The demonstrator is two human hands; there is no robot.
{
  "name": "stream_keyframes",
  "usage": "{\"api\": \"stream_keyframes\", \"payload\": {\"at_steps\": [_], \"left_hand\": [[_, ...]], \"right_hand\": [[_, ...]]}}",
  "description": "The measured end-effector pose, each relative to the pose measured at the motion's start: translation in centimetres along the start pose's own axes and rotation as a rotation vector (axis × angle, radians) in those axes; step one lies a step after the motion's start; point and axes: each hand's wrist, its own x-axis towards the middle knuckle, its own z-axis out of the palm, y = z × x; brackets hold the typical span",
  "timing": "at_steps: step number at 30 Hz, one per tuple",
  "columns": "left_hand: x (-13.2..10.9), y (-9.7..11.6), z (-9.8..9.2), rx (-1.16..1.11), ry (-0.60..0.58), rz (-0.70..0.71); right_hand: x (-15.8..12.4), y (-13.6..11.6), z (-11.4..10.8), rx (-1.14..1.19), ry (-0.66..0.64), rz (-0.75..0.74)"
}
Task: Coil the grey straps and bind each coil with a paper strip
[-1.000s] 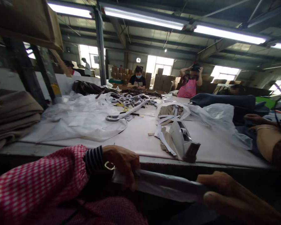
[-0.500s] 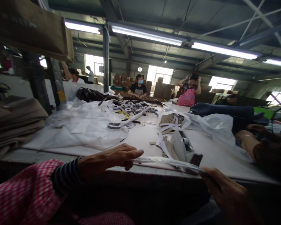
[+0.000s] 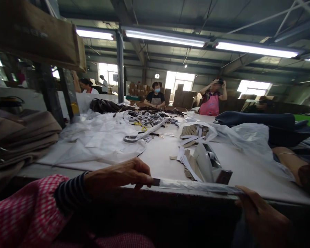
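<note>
A long flat strap (image 3: pixel 196 186), wrapped in clear plastic film, stretches between my hands just in front of the table edge. My left hand (image 3: pixel 121 172) pinches its dark, bare end between thumb and fingers. At the other end, my right hand (image 3: pixel 263 210) is closed on the strap; shadow hides part of those fingers. Right behind the strap stands what looks like a white tape dispenser (image 3: pixel 205 162). Beside it lie loose white paper strips (image 3: pixel 189 167) and grey card pieces.
On the white table (image 3: pixel 160 155), plastic sheeting (image 3: pixel 98 137) spreads left, with wrapped coiled straps (image 3: pixel 155 119) behind. A plastic bag (image 3: pixel 212 129) holds card strips. Folded brown fabric (image 3: pixel 23 134) is at left, dark blue rolls (image 3: pixel 253 120) at right. A co-worker's arm (image 3: pixel 289 160) rests at right.
The strap has turned its flat side toward me, and its dark end now shows at my left fingers. My left fingers have closed from a pointing shape. The view has shifted slightly left.
</note>
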Motion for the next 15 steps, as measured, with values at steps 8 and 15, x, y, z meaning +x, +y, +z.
{"api": "stream_keyframes", "payload": {"at_steps": [8, 15], "left_hand": [[-0.3, -1.2, 1.9, -0.18, -0.124, -0.105], [-1.7, -1.5, 4.2, -0.526, -0.286, -0.091]], "right_hand": [[3.3, -3.8, -2.3, 0.404, -0.056, 0.407], [1.8, -1.7, 0.6, 0.737, -0.108, 0.496]]}}
